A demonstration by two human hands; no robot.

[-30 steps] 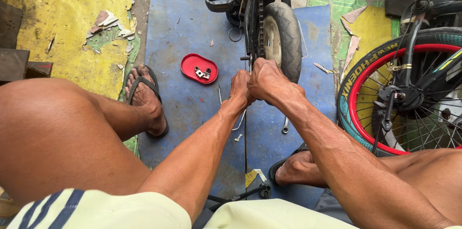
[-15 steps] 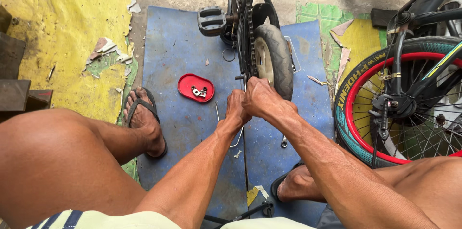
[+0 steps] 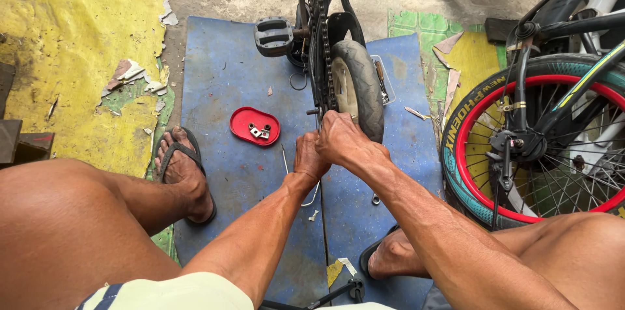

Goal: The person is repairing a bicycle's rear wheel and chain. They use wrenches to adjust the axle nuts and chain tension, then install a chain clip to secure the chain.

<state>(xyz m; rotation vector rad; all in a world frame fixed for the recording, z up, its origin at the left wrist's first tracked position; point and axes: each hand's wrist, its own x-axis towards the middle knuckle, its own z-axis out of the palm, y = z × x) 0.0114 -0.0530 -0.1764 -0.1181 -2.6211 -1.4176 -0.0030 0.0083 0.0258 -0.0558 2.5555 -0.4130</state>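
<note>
On the blue mat [image 3: 228,173], both the left hand [image 3: 310,157] and right hand [image 3: 342,140] close around the small rear wheel's [image 3: 358,88] axle beside the chain [image 3: 323,56], where a slip could likely pinch fingers.

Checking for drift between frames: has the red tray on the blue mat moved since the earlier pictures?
No. The red tray lies at the same spot on the blue mat, left of the small wheel; only the camera view shifted.

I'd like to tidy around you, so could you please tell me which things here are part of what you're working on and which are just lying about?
In hand:
left hand and right hand at the small wheel
chain
pedal
red tray with small metal parts

Lying about:
big red-rimmed wheel
yellow mat
torn scraps
</note>
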